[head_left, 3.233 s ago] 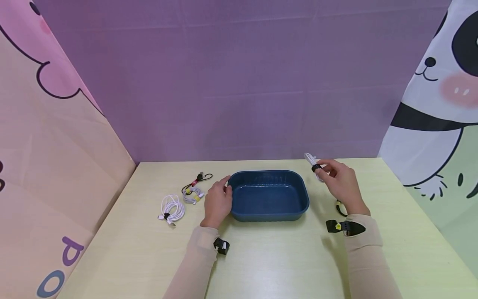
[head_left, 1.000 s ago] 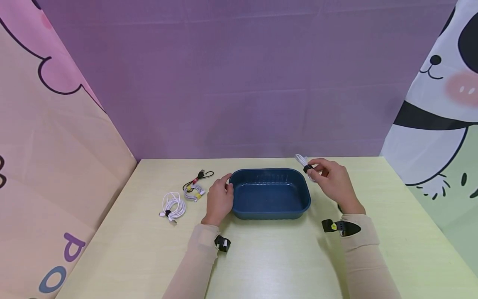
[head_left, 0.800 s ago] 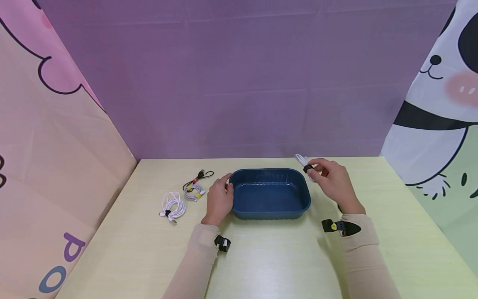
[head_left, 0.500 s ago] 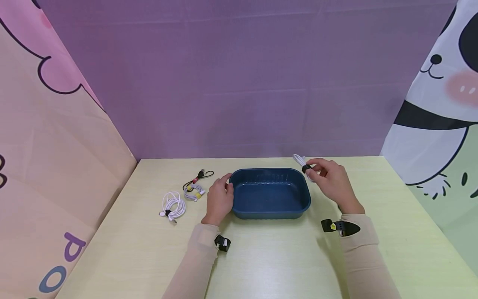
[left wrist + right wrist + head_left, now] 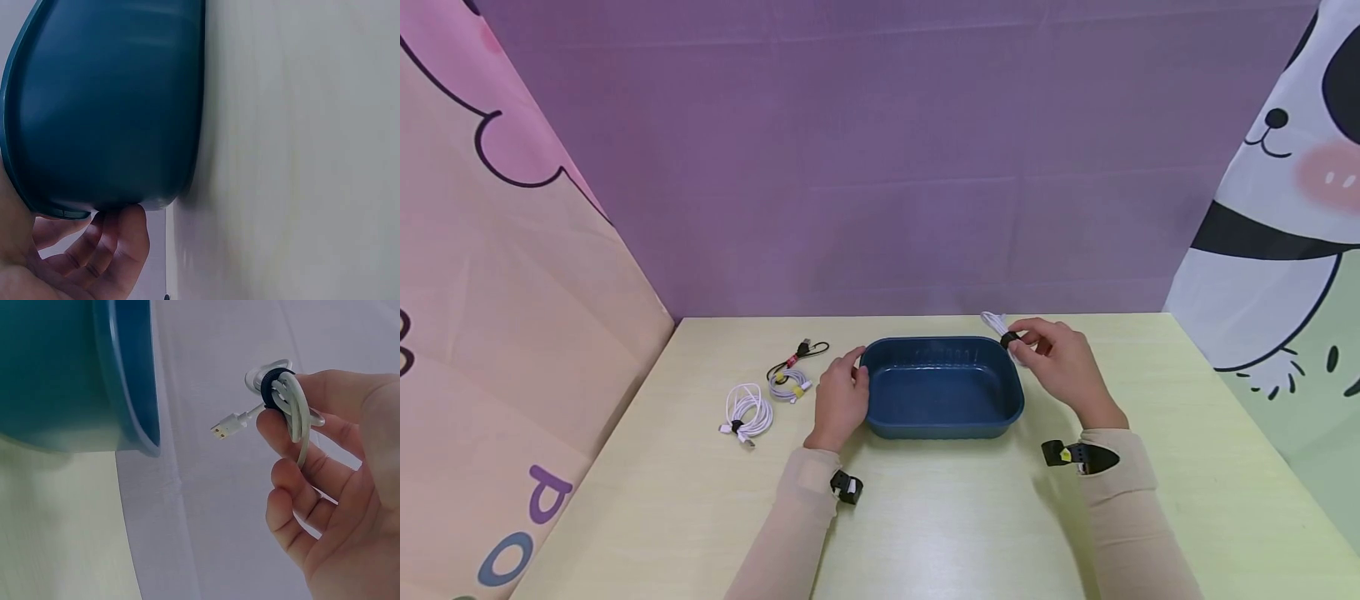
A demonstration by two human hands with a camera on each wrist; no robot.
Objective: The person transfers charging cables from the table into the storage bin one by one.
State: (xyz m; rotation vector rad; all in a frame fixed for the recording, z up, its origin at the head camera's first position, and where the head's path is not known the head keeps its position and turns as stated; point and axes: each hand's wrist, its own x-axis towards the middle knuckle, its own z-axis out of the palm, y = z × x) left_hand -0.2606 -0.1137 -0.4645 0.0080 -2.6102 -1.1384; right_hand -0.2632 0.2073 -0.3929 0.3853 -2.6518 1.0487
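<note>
A blue rectangular tub (image 5: pixel 943 432) stands in the middle of the table. My left hand (image 5: pixel 838 402) holds its left side, and in the left wrist view curled fingers (image 5: pixel 132 240) touch the tub's outer wall. My right hand (image 5: pixel 1063 367) pinches a white USB cable (image 5: pixel 995 323), coiled and bound with a black strap, just beyond the tub's right rim. In the right wrist view, thumb and forefinger grip the cable (image 5: pixel 294 403) at its strap. Its USB plug (image 5: pixel 229 426) points toward the tub, with a gap between them.
On the table (image 5: pixel 925 517), left of the tub, lie a large white coiled cable (image 5: pixel 752 412), a smaller white coil with yellow ties (image 5: pixel 790 386) and a black cable (image 5: pixel 797 357). A purple cloth (image 5: pixel 880 167) hangs behind the table.
My right hand has carried the white USB cable leftward, closer to the tub's right rim. A dark cable earlier seen beneath the right wrist is now hidden. The left hand stays at the tub.
</note>
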